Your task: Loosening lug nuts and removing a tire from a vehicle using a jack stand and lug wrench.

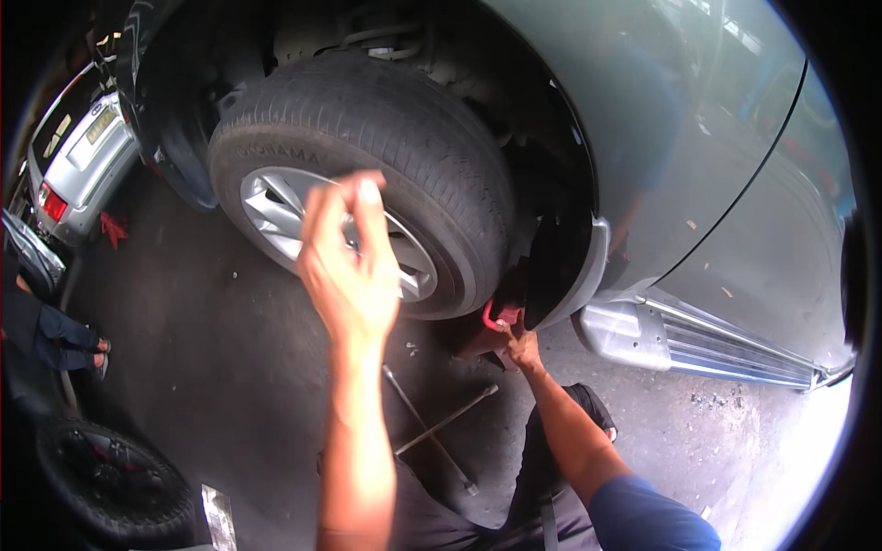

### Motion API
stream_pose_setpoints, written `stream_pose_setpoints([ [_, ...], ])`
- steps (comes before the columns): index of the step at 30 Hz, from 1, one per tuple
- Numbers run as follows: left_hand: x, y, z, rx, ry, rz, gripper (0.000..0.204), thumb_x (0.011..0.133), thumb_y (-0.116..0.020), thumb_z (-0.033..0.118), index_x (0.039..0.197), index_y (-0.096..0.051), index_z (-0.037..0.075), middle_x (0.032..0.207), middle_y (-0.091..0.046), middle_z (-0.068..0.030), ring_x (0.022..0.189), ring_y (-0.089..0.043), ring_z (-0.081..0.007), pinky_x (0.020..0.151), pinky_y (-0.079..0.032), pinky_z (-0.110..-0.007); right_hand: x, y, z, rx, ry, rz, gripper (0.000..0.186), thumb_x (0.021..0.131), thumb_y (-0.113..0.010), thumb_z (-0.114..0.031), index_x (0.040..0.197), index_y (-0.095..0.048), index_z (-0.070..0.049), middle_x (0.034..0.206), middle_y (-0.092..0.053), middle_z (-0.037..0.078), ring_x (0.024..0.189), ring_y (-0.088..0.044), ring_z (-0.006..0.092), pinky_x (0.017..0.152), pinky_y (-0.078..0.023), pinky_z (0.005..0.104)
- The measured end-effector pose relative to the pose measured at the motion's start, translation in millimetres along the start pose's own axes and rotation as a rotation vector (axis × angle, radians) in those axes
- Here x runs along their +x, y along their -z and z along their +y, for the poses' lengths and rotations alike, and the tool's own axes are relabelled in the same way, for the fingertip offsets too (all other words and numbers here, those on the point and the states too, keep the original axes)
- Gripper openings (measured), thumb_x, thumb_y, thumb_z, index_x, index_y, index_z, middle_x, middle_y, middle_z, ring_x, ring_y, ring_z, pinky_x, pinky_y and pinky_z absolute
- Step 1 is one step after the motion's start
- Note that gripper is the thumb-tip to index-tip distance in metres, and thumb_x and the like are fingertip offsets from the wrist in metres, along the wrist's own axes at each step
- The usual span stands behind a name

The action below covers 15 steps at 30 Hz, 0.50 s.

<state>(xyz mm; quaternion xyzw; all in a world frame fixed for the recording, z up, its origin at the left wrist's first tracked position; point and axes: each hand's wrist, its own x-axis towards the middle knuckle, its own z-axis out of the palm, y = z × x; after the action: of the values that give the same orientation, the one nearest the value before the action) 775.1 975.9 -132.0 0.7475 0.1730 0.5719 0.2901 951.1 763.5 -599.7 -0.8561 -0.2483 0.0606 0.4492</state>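
Note:
My left hand (349,248) is raised in front of the silver alloy wheel (271,211) with its black tyre (386,110), thumb and fingertips drawn together; I cannot make out anything between them. My right hand (522,347) is closed on a red handle (491,314) low behind the tyre, at a darker red metal support (473,344) partly hidden under the car. A metal cross wrench (418,433) lies on the floor between my forearms, near my knee.
The grey-green car body (671,119) and its silver side step (707,349) fill the right. At left are a loose wheel (110,473), a silver car (87,174), a red object (114,230) on the floor (211,376) and another person's legs (64,335).

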Motion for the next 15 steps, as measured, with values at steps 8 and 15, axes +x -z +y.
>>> stream_pose_setpoints([
  [8,104,-39,-89,0.515,-0.627,-0.006,0.027,0.101,-0.064,0.025,0.115,-0.074,0.005,0.125,-0.07,-0.0126,0.128,-0.061,-0.0317,0.115,-0.039,-0.044,60,-16,-12,0.336,0.517,0.204,0.05,0.103,-0.054,-0.01,0.153,-0.048,-0.007,0.141,-0.065,0.007,0.097,-0.072,0.0258,0.076,-0.056,0.0267],
  [15,112,-54,-90,0.42,-0.668,0.063,0.025,0.092,-0.065,0.017,0.109,-0.074,0.0,0.119,-0.072,-0.0147,0.123,-0.064,-0.0315,0.116,-0.038,-0.046,75,24,-47,0.306,0.432,0.285,0.05,0.102,-0.055,-0.011,0.151,-0.049,-0.006,0.141,-0.065,0.008,0.098,-0.071,0.0258,0.077,-0.056,0.0271],
])
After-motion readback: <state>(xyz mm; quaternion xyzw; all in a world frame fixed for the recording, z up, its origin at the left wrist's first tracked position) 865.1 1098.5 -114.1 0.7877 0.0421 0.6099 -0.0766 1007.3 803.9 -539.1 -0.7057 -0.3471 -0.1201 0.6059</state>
